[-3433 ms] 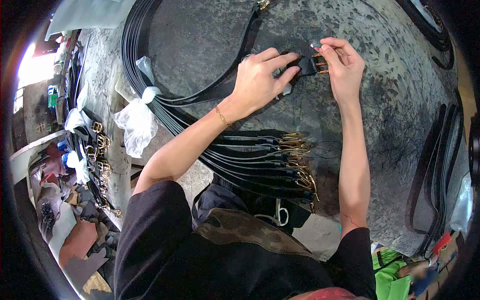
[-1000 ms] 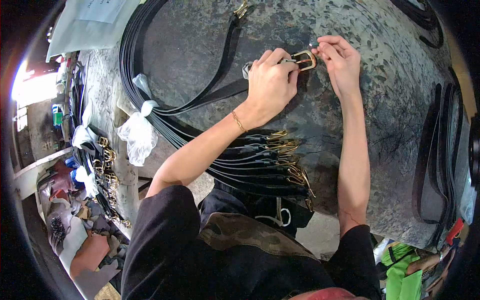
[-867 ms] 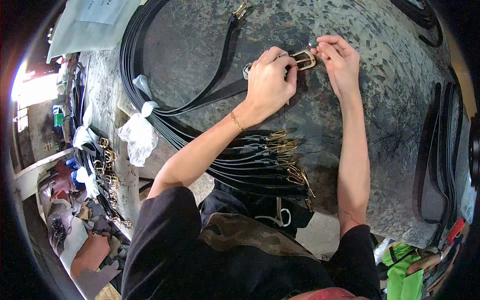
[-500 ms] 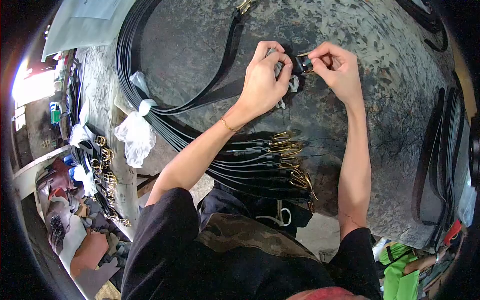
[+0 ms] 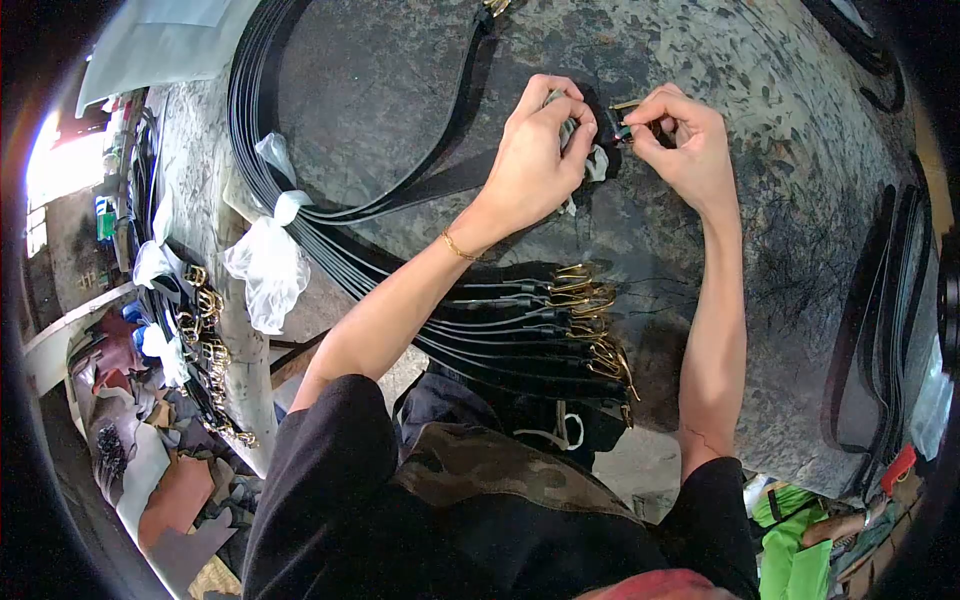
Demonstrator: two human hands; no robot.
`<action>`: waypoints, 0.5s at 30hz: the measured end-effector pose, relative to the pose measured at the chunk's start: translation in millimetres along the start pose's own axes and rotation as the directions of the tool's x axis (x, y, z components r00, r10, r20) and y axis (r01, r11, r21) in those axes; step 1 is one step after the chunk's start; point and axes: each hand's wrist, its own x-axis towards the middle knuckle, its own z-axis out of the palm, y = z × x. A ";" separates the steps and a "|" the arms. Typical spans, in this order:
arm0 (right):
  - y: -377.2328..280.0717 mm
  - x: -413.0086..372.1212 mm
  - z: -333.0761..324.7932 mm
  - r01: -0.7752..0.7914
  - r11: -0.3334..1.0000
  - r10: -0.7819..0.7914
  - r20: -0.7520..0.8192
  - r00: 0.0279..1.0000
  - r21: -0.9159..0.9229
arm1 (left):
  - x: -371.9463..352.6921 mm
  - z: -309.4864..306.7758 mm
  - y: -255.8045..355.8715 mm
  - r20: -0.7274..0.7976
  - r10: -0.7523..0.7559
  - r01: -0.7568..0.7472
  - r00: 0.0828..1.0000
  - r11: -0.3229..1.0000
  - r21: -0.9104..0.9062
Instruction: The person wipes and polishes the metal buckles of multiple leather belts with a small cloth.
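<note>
My left hand [image 5: 540, 150] is closed round a crumpled grey-white rag [image 5: 597, 165], whose edges stick out beneath the fingers. Under that wrist passes a black belt [image 5: 455, 183], with its buckle end showing between my two hands. With thumb and forefinger my right hand [image 5: 685, 140] pinches the belt buckle [image 5: 620, 121]; a small green bit shows at the fingertips. Below my left forearm lie several black belts [image 5: 500, 345] with gold buckles [image 5: 595, 310], fanned out near the table's front edge. White plastic [image 5: 293, 207] ties this bundle together at the left.
More belts with gold buckles [image 5: 212, 340] hang at the left of the stone-like table [image 5: 770, 330]. Leather scraps [image 5: 180, 495] fill a bin at lower left. Black straps [image 5: 885, 320] lie along the right edge. Another person's hand [image 5: 835, 528] shows at lower right.
My right hand has shifted slightly right, still at the buckle. My left hand has moved a little, keeping the rag. The whole view has shifted slightly.
</note>
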 end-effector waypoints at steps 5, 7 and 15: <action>0.3 0.5 0.4 0.012 1.000 -0.012 0.002 1.000 -0.029 | -0.5 -0.2 1.3 -0.004 -0.014 0.014 1.000 1.000 -0.007; -0.3 0.5 0.3 0.015 0.999 -0.015 0.002 1.000 -0.037 | -0.3 0.1 1.3 -0.012 -0.011 0.010 1.000 1.000 -0.014; 7.3 2.6 -7.3 -0.146 0.934 0.192 -0.113 0.975 0.327 | -1.4 -8.6 3.6 -0.002 -0.056 0.056 0.998 0.996 -0.066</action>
